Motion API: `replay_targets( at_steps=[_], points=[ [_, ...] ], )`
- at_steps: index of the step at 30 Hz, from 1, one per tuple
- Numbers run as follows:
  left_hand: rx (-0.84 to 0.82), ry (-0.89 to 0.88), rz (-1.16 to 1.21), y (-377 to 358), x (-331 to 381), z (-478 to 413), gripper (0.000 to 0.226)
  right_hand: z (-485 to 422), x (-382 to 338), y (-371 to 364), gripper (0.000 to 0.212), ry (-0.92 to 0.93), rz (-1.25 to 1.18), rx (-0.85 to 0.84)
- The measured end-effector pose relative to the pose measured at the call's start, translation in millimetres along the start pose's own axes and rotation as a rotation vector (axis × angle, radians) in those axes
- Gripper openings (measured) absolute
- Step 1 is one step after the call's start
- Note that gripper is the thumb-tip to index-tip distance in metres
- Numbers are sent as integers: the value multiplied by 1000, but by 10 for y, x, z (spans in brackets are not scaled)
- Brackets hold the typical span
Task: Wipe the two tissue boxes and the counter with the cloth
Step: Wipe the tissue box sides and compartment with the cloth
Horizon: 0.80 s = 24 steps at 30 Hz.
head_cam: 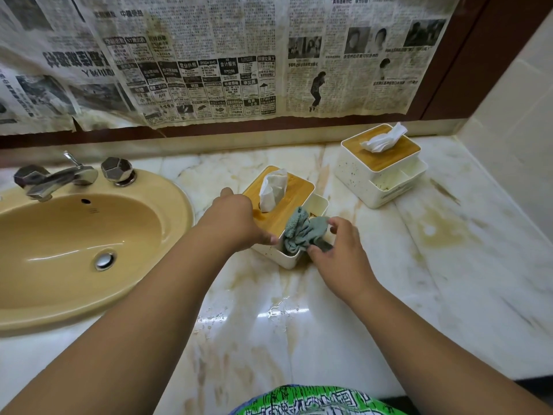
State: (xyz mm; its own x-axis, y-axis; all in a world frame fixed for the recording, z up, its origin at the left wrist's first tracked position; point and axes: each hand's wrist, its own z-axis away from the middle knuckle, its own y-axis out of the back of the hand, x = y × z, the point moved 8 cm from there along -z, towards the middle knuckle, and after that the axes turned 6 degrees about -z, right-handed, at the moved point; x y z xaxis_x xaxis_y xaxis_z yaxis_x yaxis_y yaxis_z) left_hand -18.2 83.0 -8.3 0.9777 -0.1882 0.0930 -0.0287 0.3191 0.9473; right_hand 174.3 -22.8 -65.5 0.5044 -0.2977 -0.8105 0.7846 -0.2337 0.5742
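A white tissue box with a bamboo lid [291, 190] stands on the marble counter [299, 324] just right of the sink, a tissue sticking up from its slot. My left hand [239, 217] grips its left side and lid. My right hand [338, 250] pinches a crumpled grey-green cloth [302, 232], which is pushed into the box's open side compartment. A second, matching tissue box [386, 163] sits farther back to the right, untouched, with a white tissue on top.
A yellow sink [74, 241] with a chrome tap [57, 178] fills the left. Newspaper [239, 55] covers the wall behind. Brownish stains [443, 235] and water drops [278, 310] mark the counter. A tiled side wall [514, 130] closes the right.
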Motion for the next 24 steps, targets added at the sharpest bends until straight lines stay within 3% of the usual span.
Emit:
replay_targets(
  at_steps=[3, 5, 11, 18, 24],
  points=[
    [-12, -10, -7, 5, 17, -16, 66, -35, 149, -77, 20, -147, -220, -52],
    [-21, -17, -14, 12, 0, -23, 73, -17, 136, -65, 6, -152, -299, -15],
    [-83, -55, -143, 65, 25, -89, 72, 43, -215, 152, 6, 46, -351, 146],
    [-105, -148, -284, 117, 136, -122, 68, 132, -593, 57, 30, 224, -58, -4],
    [-76, -218, -356, 125, 152, -181, 72, 178, -560, -241, 35, 229, 298, -232]
  ],
)
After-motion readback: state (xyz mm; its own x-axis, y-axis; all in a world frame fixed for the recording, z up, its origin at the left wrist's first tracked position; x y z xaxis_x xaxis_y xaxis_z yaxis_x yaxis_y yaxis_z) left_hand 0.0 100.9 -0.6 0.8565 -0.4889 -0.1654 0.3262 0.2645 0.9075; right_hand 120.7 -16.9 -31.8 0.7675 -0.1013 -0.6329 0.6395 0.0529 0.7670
